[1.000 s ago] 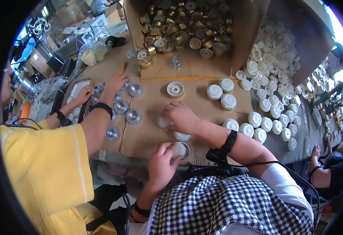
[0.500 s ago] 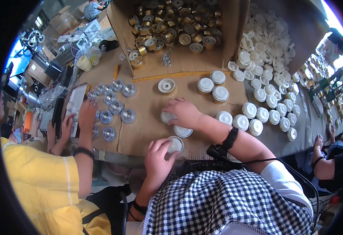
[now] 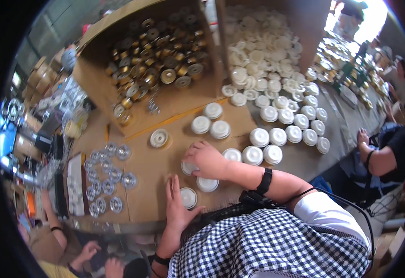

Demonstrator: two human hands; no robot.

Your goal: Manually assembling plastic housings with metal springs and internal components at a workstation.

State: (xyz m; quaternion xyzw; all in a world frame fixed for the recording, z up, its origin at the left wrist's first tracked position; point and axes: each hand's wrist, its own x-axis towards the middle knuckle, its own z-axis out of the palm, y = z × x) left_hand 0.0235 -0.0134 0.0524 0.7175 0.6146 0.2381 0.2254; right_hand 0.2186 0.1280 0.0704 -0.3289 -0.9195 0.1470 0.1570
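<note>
My left hand (image 3: 178, 211) is open, its fingers stretched out and thumb apart beside a round white-topped cap (image 3: 188, 198) at the cardboard's near edge. Fingers curled, my right hand (image 3: 206, 158) is closed over the rim of another white-topped cap (image 3: 188, 168), partly hidden beneath it. Just under my right wrist sits a third white-topped cap (image 3: 208, 185). Farther off, a gold cup-shaped part (image 3: 160, 138) stands with its pale inside facing up. Three white-topped caps (image 3: 220, 129) are grouped beyond my right hand.
Clear plastic pieces (image 3: 115, 174) stand in rows at left, near a white tray (image 3: 76, 185). A cardboard box (image 3: 96, 92) holds many gold parts; white lids (image 3: 262, 51) are heaped beside it. More white-topped caps (image 3: 293, 134) stand at right. Co-workers' hands (image 3: 90, 250) show at lower left.
My left hand has opened from its grip on the near cap. My right hand stays on its cap. The view has turned, and the co-worker in yellow has mostly left it at lower left.
</note>
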